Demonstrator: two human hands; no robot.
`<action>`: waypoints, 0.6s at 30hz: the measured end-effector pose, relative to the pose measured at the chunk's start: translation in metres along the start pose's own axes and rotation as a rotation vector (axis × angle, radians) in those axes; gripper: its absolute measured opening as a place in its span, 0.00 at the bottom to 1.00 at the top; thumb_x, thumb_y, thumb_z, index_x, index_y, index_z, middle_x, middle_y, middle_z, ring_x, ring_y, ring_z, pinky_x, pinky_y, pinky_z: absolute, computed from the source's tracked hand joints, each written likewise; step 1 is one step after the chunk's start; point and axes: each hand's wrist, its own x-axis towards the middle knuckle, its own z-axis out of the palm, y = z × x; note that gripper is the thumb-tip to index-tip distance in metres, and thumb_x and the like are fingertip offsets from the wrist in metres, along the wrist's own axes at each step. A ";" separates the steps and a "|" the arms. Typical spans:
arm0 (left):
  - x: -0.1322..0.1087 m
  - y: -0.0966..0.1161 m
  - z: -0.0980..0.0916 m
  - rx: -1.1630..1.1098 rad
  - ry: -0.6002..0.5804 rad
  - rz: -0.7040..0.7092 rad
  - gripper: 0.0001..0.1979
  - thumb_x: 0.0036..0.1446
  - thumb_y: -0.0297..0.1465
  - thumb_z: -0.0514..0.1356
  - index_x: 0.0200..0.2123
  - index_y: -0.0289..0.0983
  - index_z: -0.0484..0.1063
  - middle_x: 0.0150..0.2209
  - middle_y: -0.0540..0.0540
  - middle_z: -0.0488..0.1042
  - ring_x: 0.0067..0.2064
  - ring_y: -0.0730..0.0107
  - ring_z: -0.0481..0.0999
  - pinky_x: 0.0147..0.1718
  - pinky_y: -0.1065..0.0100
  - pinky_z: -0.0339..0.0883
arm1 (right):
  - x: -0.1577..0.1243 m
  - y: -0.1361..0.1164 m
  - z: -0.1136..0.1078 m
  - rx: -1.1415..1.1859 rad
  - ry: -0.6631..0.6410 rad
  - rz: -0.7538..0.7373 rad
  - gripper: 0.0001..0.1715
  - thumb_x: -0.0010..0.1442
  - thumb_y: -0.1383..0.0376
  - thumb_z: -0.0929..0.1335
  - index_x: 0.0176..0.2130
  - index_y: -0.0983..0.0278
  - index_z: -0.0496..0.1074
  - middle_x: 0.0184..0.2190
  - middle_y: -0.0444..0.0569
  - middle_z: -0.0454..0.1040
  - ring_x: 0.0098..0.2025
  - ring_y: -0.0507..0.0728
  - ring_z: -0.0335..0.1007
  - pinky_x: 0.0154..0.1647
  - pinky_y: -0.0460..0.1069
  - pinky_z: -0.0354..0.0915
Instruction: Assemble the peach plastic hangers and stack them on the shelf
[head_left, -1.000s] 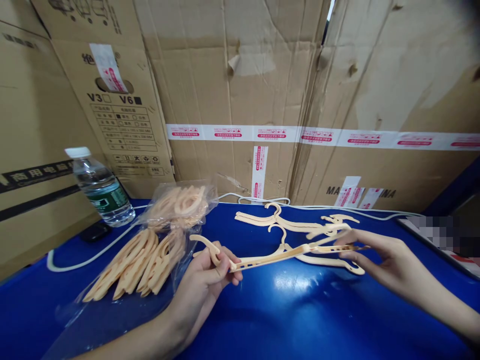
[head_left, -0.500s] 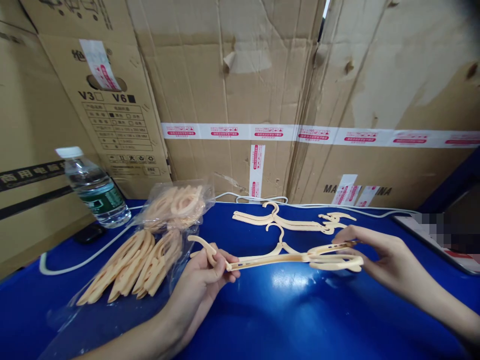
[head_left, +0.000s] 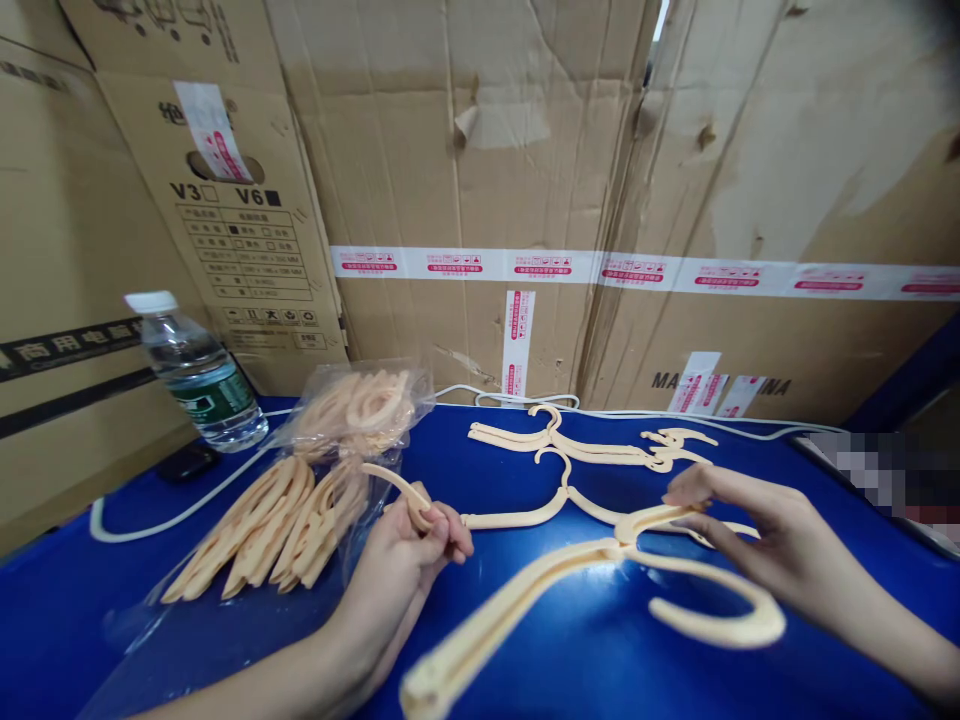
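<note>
My left hand (head_left: 424, 545) pinches a slim curved cream plastic piece (head_left: 390, 479), which sticks up past the fingers to the left. My right hand (head_left: 757, 515) grips a cream folding clothes hanger (head_left: 517, 592) by one arm near its joint. The hanger's other arm slants down toward me, and its hook curls to the right below my right hand. Behind it lies a second hanger (head_left: 536, 517) with its hook up, partly hidden by both hands. Farther back rests another hanger (head_left: 600, 453), with small curved pieces (head_left: 679, 438) at its right end.
Left of my hands, several cream hanger parts (head_left: 255, 530) spill from a clear plastic bag (head_left: 349, 405). A water bottle (head_left: 199, 375) stands behind a white cable (head_left: 142, 535), near a black object (head_left: 186, 462). Cardboard (head_left: 465, 180) walls the back of the blue table (head_left: 570, 660).
The hanger's far end has left my left hand and swung down toward me, while its hook has turned out to the right. My left hand keeps the curved piece.
</note>
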 end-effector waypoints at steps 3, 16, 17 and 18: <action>-0.002 0.001 0.002 -0.029 -0.040 -0.017 0.14 0.44 0.30 0.72 0.23 0.36 0.67 0.23 0.50 0.76 0.27 0.71 0.74 0.30 0.71 0.67 | 0.001 -0.003 -0.001 0.026 -0.065 0.053 0.08 0.61 0.60 0.66 0.33 0.61 0.70 0.29 0.48 0.76 0.30 0.56 0.72 0.31 0.47 0.67; 0.001 0.003 0.004 -0.067 0.032 -0.120 0.10 0.49 0.32 0.71 0.31 0.36 0.73 0.41 0.44 0.79 0.42 0.66 0.77 0.35 0.70 0.73 | 0.007 0.023 -0.005 -0.006 -0.215 0.167 0.13 0.60 0.58 0.66 0.29 0.63 0.72 0.25 0.47 0.75 0.27 0.54 0.70 0.28 0.46 0.66; 0.001 0.003 0.003 -0.060 0.043 -0.124 0.10 0.49 0.31 0.71 0.31 0.36 0.73 0.41 0.44 0.79 0.41 0.67 0.76 0.34 0.71 0.73 | 0.007 0.023 -0.006 0.002 -0.215 0.181 0.13 0.60 0.57 0.67 0.29 0.63 0.72 0.25 0.46 0.75 0.27 0.54 0.70 0.28 0.46 0.65; 0.002 0.003 0.003 -0.054 0.047 -0.125 0.10 0.49 0.31 0.71 0.32 0.36 0.73 0.41 0.43 0.79 0.41 0.68 0.76 0.34 0.71 0.73 | 0.007 0.023 -0.007 0.011 -0.215 0.194 0.14 0.59 0.56 0.67 0.29 0.63 0.72 0.25 0.46 0.75 0.27 0.55 0.70 0.28 0.46 0.65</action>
